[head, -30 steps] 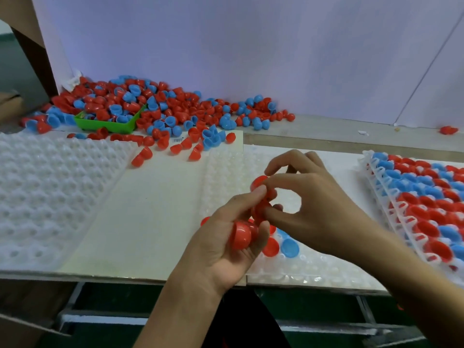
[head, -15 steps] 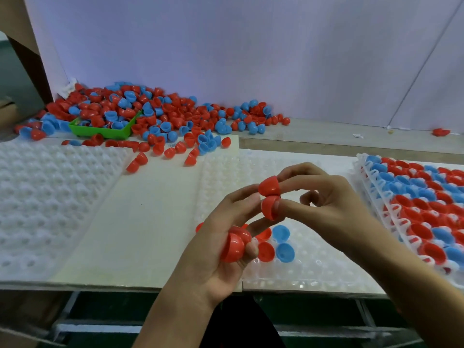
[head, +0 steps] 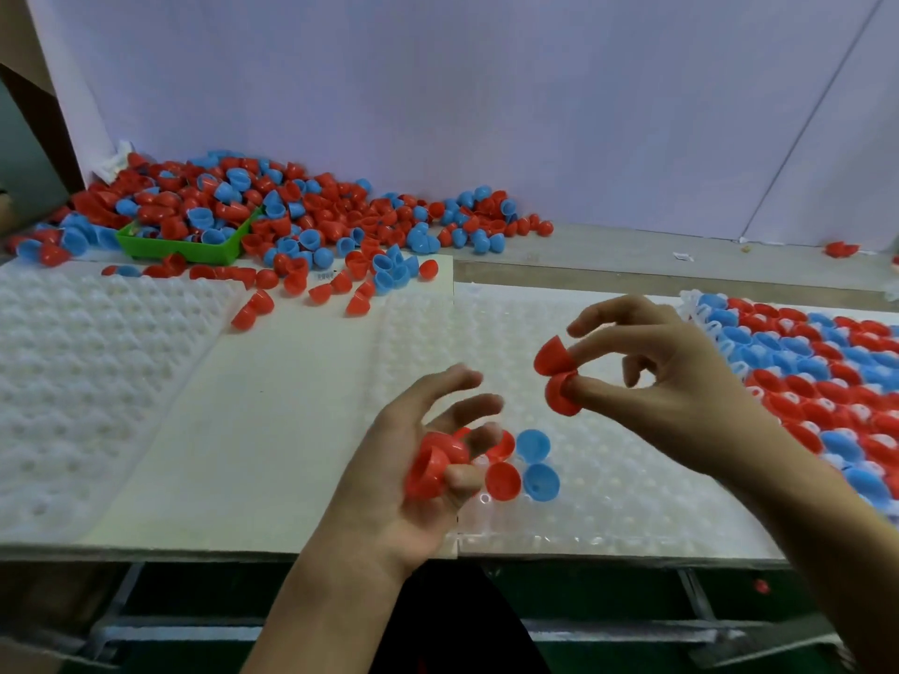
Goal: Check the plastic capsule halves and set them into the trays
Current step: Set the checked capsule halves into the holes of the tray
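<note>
Room opens between my hands above the clear tray [head: 608, 503]: right hand [head: 671, 381], now pulled away, pinches two red halves [head: 554, 377]; left hand [head: 413, 474] grips nested red halves [head: 433, 464].

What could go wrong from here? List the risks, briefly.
1. The right hand pinches two red halves only at the fingertips, so one might slip and drop.
2. The left hand holds stacked red halves with loosely spread fingers; they could spill onto the centre tray.
3. A dropped half might knock the red and blue halves already seated out of their pockets.
</note>
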